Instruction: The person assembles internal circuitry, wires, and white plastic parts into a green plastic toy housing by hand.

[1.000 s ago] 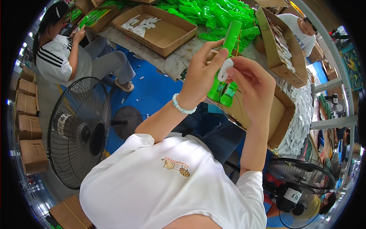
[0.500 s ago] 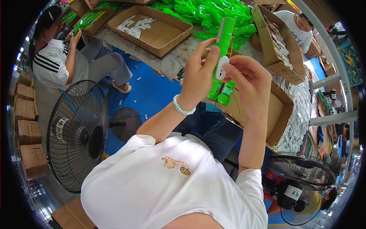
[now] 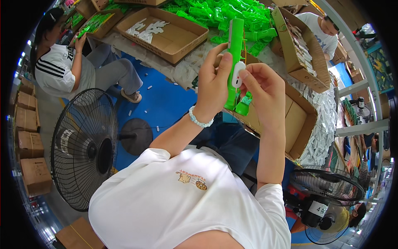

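My left hand [image 3: 212, 81], a bead bracelet at its wrist, is closed round a long green plastic housing [image 3: 236, 35] held upright over the table's near side. A small white oval cover [image 3: 237, 74] with a dark slot lies against the housing's side. My right hand [image 3: 264, 89] pinches this cover between thumb and fingers, pressed against the housing. Thin orange wires [image 3: 244, 45] run along the housing's right side. Below my right fingers hangs a short green piece [image 3: 243, 107] with a rounded end. The inside of the housing is hidden from view.
A heap of green housings [image 3: 224, 14] covers the table's far side. A cardboard tray [image 3: 182, 35] of white pieces stands left of it, a tilted box [image 3: 309, 58] right. White strips [image 3: 321, 133] pile at right. Fans [image 3: 85, 149] stand on both sides; a co-worker [image 3: 62, 66] sits left.
Both hands have shifted slightly left with the housing, which is now more upright. The white cover stays pinched against its side.
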A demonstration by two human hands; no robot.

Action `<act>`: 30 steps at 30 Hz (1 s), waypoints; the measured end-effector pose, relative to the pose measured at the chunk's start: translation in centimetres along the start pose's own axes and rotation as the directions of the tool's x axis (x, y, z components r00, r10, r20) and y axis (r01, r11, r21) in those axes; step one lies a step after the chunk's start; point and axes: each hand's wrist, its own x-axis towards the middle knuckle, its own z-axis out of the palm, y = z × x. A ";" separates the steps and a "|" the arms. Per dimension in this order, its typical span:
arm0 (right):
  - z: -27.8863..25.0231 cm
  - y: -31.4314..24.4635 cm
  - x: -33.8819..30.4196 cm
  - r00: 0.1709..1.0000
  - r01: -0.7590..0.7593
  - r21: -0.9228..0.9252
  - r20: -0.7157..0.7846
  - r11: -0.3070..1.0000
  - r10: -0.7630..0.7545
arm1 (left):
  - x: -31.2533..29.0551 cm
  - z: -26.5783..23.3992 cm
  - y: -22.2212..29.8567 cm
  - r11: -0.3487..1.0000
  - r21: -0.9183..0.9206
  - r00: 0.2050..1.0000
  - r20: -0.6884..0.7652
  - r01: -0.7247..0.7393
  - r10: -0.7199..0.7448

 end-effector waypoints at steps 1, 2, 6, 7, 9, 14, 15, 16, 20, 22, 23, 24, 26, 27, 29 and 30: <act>0.0 0.1 -0.1 1.000 0.002 0.000 -0.001 1.000 -0.002 | -0.1 0.1 0.0 1.000 0.000 1.000 0.002 -0.001 0.001; -0.1 0.2 -0.2 1.000 0.007 0.025 -0.010 1.000 -0.007 | -0.2 0.3 -0.1 0.999 0.019 0.999 -0.006 -0.039 0.039; -0.1 0.3 -0.6 0.999 0.028 0.099 -0.031 0.995 -0.025 | -0.5 0.6 -0.5 0.993 0.057 0.993 -0.033 -0.107 0.109; -0.2 0.4 -0.7 0.999 0.029 0.100 -0.036 0.995 -0.025 | -0.6 0.6 -0.4 0.993 0.057 0.994 -0.028 -0.105 0.107; -0.5 0.7 -0.9 0.999 0.017 0.100 -0.034 0.995 -0.014 | -0.7 0.7 -0.2 0.990 0.088 0.993 -0.011 -0.112 0.113; -0.4 0.9 -1.5 0.999 0.016 0.133 -0.051 0.991 -0.009 | -1.4 1.1 -0.2 0.995 0.049 0.996 -0.039 -0.082 0.084; -0.4 0.8 -1.6 0.999 0.018 0.131 -0.049 0.991 -0.012 | -1.5 1.1 -0.3 0.995 0.038 0.995 -0.039 -0.089 0.091; -0.5 0.7 -1.6 0.999 0.022 0.135 -0.051 0.991 -0.015 | -1.5 1.1 -0.3 0.995 0.041 0.995 -0.035 -0.091 0.093; -0.9 0.6 -1.7 0.999 0.020 0.042 -0.029 0.999 -0.019 | -1.6 0.8 -0.9 0.991 0.122 0.998 0.044 -0.060 0.055; -1.1 0.7 -1.6 1.000 0.007 0.026 -0.020 1.000 -0.006 | -1.5 0.7 -1.2 0.989 0.139 0.997 0.060 -0.054 0.046; -1.2 0.9 -1.5 1.000 0.016 0.024 -0.012 1.000 -0.015 | -1.5 0.6 -1.4 0.981 0.181 0.997 0.059 -0.068 0.058; -1.4 1.1 -1.5 1.000 0.022 0.021 -0.006 1.000 -0.022 | -1.6 0.6 -1.5 0.972 0.222 0.996 0.059 -0.078 0.067; -1.7 1.8 -1.2 1.000 0.015 0.042 -0.006 0.999 -0.015 | -1.5 0.5 -1.6 0.957 0.278 0.995 0.069 -0.084 0.067; -1.8 2.1 -1.1 1.000 0.014 0.061 -0.005 0.998 -0.013 | -1.4 0.5 -1.6 0.939 0.331 0.994 0.081 -0.095 0.072; -1.9 2.3 -1.0 0.999 0.032 0.117 -0.017 0.993 -0.030 | -1.5 1.0 -1.1 0.963 0.265 0.995 0.093 -0.057 0.033; -1.9 2.4 -1.1 0.999 0.048 0.168 -0.027 0.985 -0.044 | -1.6 1.1 -1.0 0.981 0.194 0.995 0.103 -0.014 -0.006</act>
